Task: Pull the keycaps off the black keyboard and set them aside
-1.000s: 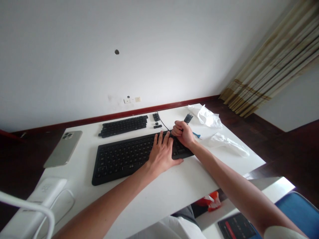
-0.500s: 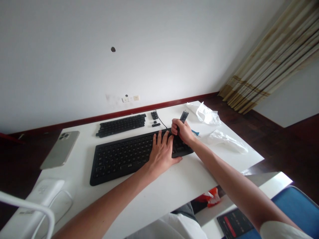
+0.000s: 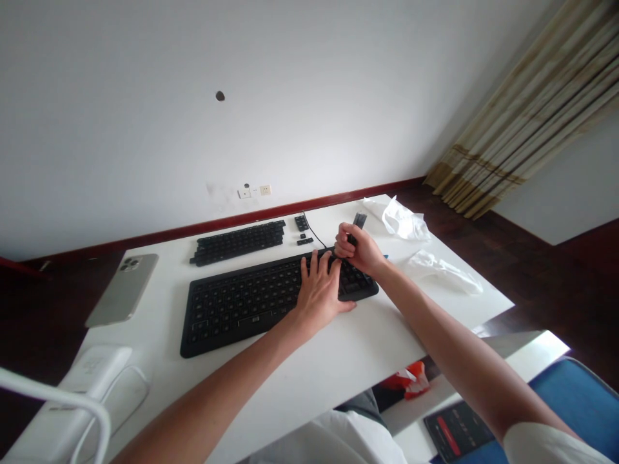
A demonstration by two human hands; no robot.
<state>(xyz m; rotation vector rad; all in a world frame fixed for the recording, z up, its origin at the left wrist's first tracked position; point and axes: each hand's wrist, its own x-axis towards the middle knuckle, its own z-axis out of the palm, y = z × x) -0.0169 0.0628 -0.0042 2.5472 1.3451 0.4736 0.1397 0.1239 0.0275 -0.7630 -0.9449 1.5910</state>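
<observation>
A black keyboard (image 3: 232, 303) lies across the white desk, and its left part shows bare key posts where the caps are off. My left hand (image 3: 319, 287) rests on it right of the middle, fingers spread, with the thumb at its front edge. Above the right part, my right hand (image 3: 358, 248) is closed around a dark tool (image 3: 360, 220). The tool's upper end sticks out above the fist; its lower end is hidden, so I cannot tell its kind. Behind the keyboard, removed keycaps (image 3: 240, 241) lie in rows, with smaller groups of keycaps (image 3: 302, 223) beside them.
A phone (image 3: 123, 290) lies face down on the left. In front of it sits a white power strip (image 3: 94, 380) with a cable. Crumpled white plastic bags (image 3: 399, 218) lie on the right. A thin black cable (image 3: 316, 233) runs back from the keyboard.
My right hand has lifted slightly from the keyboard, still around the tool, and now covers most of a blue item behind it. My left hand stays spread on the keyboard.
</observation>
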